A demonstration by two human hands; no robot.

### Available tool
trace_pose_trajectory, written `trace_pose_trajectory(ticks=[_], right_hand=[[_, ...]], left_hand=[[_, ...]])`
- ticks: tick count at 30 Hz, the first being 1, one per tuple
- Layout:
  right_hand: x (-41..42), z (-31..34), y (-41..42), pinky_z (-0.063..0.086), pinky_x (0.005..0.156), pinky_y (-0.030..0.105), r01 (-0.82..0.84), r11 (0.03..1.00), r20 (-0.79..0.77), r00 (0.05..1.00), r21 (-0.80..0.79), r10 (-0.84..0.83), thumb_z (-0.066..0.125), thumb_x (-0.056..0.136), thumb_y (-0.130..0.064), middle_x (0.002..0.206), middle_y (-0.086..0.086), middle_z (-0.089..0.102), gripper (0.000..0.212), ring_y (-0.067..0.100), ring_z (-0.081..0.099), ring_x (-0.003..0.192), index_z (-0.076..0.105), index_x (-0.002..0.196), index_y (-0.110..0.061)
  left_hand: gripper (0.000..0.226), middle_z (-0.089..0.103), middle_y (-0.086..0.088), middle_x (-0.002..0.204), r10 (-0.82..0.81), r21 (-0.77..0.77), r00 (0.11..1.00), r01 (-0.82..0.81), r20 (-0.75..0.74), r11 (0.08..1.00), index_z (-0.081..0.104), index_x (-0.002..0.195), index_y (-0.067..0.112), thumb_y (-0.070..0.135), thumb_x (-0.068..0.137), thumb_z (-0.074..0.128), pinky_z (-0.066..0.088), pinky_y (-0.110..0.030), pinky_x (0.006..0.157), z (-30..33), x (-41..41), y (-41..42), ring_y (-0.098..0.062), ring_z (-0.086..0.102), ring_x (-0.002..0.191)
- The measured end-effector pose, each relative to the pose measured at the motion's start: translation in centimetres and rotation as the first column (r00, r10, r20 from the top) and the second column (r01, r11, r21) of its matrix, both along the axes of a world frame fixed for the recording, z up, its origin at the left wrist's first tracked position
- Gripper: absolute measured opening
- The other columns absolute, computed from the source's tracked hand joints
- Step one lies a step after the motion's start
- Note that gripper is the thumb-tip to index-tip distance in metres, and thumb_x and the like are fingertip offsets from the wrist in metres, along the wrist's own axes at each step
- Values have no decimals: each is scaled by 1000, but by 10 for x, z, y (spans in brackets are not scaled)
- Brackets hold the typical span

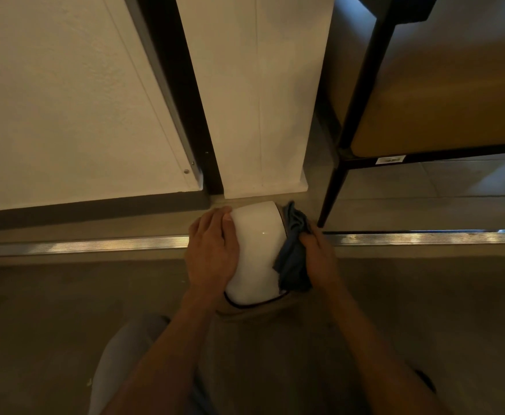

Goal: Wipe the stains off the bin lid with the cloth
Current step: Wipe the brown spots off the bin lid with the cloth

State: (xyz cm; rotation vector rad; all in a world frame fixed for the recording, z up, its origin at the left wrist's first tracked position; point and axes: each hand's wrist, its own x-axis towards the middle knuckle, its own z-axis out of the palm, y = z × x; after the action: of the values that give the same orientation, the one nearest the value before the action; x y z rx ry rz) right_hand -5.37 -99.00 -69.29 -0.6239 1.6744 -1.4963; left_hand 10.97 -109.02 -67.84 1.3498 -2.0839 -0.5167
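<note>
A glossy white domed bin lid (255,253) sits low on the floor in the middle of the view. My left hand (210,250) lies over its left side, fingers spread round the curve, holding it steady. My right hand (320,259) grips a bunched blue cloth (293,259) and presses it against the lid's right side. A dark rim line shows under the lid's near edge. The bin body below is hidden.
A white wall panel (263,100) and a dark door frame (182,94) stand right behind the bin. A chair with dark legs (335,187) and a tan seat (442,115) stands at the right. A metal floor strip (424,236) runs across the floor.
</note>
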Motion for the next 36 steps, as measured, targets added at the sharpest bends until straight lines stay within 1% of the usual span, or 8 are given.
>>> trace_pose_trajectory(ticks=[2, 7, 13, 18, 24, 28, 31, 36], right_hand=[[-16, 9, -25, 47, 82, 22, -58, 997, -26, 998, 40, 59, 41, 103, -19, 113, 3, 64, 29, 19, 60, 105, 59, 126, -20], [-34, 21, -58, 44, 71, 23, -170, 978, -65, 982, 119, 179, 42, 102, -22, 95, -2, 64, 21, 19, 59, 95, 63, 101, -24], [-10, -7, 6, 49, 76, 19, -21, 997, 108, 994, 68, 13, 41, 103, -15, 110, 0, 64, 30, 15, 62, 101, 57, 128, -15], [3, -6, 23, 48, 73, 15, 36, 999, 109, 993, 37, -40, 41, 103, -14, 114, 1, 65, 33, 10, 62, 101, 56, 132, -19], [-25, 16, -32, 45, 70, 24, -104, 986, -32, 994, 128, 109, 37, 103, -19, 93, 0, 64, 25, 17, 59, 90, 62, 102, -23], [-28, 17, -38, 42, 68, 24, -136, 978, -86, 985, 157, 151, 34, 105, -22, 89, -1, 61, 26, 15, 57, 86, 60, 97, -23], [-20, 10, -20, 46, 71, 23, -88, 990, 2, 996, 113, 89, 36, 103, -15, 94, 3, 63, 26, 19, 59, 92, 62, 106, -17], [2, -5, 22, 47, 76, 15, 52, 998, 59, 997, 40, -54, 40, 103, -12, 108, -6, 63, 32, 7, 59, 99, 55, 128, -24]], left_hand=[[45, 63, -7, 129, 4, 7, 1000, -4, -5, 1000, 61, 129, 15, 37, 105, 30, 36, -37, 109, 0, -1, 1, -26, 53, 123], [42, 62, -6, 129, 29, 37, 999, -28, -25, 999, 61, 128, 18, 35, 103, 32, 40, -41, 106, 2, -2, 1, -25, 52, 121], [49, 61, -3, 129, 52, 67, 997, -49, -51, 997, 61, 128, 21, 42, 99, 27, 42, -38, 99, -1, -2, 0, -25, 52, 119], [54, 60, -3, 130, 46, 77, 997, -42, -56, 996, 59, 129, 23, 47, 96, 24, 42, -37, 97, -1, 0, 0, -26, 51, 121], [46, 56, 0, 130, 33, 105, 998, -27, -55, 994, 57, 130, 25, 43, 98, 29, 40, -34, 91, -1, 1, -1, -23, 50, 118], [46, 55, -1, 131, 29, 121, 999, -23, -46, 992, 56, 130, 26, 45, 98, 30, 40, -35, 91, -1, 3, -2, -24, 49, 120], [54, 54, -3, 133, -26, 130, 999, 29, -27, 991, 57, 132, 27, 49, 94, 26, 41, -36, 92, 5, 4, -7, -26, 49, 120], [57, 56, 1, 129, -169, 137, 982, 156, 88, 978, 62, 126, 31, 50, 93, 19, 45, -40, 99, 14, 0, -22, -24, 52, 118]])
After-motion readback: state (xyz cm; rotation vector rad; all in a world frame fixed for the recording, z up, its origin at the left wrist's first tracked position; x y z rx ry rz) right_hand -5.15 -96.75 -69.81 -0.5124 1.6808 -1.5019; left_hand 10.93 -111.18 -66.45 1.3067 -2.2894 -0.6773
